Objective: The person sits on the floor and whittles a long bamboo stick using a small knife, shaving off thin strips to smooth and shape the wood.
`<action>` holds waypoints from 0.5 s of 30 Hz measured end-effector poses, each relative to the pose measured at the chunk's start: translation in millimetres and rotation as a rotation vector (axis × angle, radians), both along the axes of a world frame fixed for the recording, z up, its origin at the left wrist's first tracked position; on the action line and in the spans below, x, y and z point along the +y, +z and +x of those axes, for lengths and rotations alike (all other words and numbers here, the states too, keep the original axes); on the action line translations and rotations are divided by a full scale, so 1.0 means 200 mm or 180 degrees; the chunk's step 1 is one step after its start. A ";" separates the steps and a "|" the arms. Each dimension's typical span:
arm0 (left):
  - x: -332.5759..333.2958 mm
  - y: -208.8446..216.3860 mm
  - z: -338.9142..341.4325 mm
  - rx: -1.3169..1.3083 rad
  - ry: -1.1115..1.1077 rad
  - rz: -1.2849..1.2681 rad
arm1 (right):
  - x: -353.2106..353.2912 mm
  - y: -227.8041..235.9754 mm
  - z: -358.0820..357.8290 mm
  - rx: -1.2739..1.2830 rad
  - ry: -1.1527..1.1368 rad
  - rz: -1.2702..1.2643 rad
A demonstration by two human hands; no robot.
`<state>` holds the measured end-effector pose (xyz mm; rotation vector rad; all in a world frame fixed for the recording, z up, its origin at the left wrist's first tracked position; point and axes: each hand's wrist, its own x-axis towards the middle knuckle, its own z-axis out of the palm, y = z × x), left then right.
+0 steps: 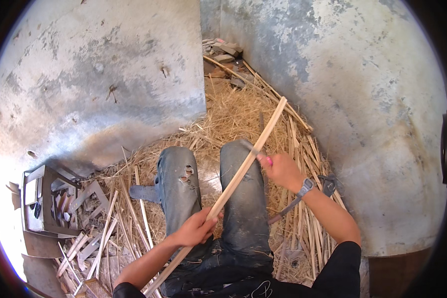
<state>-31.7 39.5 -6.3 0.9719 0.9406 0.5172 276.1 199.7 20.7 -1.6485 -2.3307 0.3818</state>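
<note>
Stained walls (104, 64) and pale shavings (233, 107) surround a slanted wooden strip (243, 173)

At the far left, a dark box-like frame (59, 230) stands near the wall, with odd bits packed inside it. Below and beside it lie scrap pieces (79, 256) of wood, and thin loose sticks (107, 231) point up toward the wall.

Next comes the left hand (196, 229), low over the lap, between the thighs of the worn jeans (179, 174). Its fingers are curled firmly round the wooden strip, with no gap to be seen between them and the wood. The wooden strip runs from the lower edge, through this grasp, up across the right thigh, and its upper end is free above the shavings.

Farther right, the right hand (285, 171) is folded into a fist just beside the upper half of the wooden strip. The fingers are closed about the handle of a knife (247, 144), though the handle is mostly hidden; the grey blade, somewhat blurred, lies across the strip. A small pink patch shows near the thumb; what it belongs to is unclear. A grey watch (306, 186) circles that wrist.

At the right, long sticks (308, 233) lie bunched on the floor beside the other wall.
</note>
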 end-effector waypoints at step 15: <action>0.10 0.01 0.08 -0.0021 0.0192 0.0340 | -0.02 0.04 -0.13 -0.0467 0.0481 -0.0004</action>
